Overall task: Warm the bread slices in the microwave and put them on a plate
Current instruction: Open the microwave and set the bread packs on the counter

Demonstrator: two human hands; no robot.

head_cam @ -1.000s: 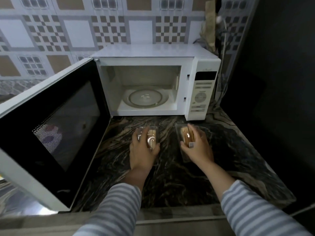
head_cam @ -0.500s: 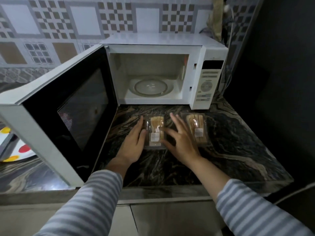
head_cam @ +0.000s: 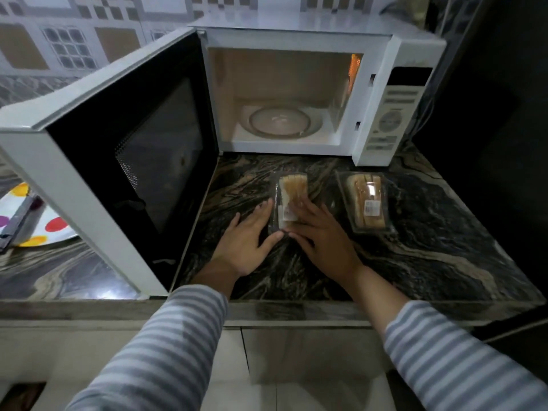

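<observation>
Two clear plastic packs of bread slices lie on the dark marble counter in front of the open white microwave (head_cam: 394, 93). The left bread pack (head_cam: 293, 188) is held between both hands and still rests on the counter. My left hand (head_cam: 247, 237) lies along its left side, thumb at the near corner. My right hand (head_cam: 323, 237) has its fingers over the pack's label and top. The right bread pack (head_cam: 367, 203) lies untouched beside them. The glass turntable (head_cam: 284, 121) inside is bare. A white plate with coloured dots (head_cam: 50, 229) sits far left.
The microwave door (head_cam: 124, 161) stands swung out to the left, between my hands and the plate. A dark flat object (head_cam: 17, 221) lies across the plate. A dark wall (head_cam: 504, 114) closes off the counter's right side. The counter's front edge (head_cam: 296, 310) is near my forearms.
My right hand left the right bread pack and moved onto the left one. My left hand slid to that pack's left side. The view has moved in closer and lower.
</observation>
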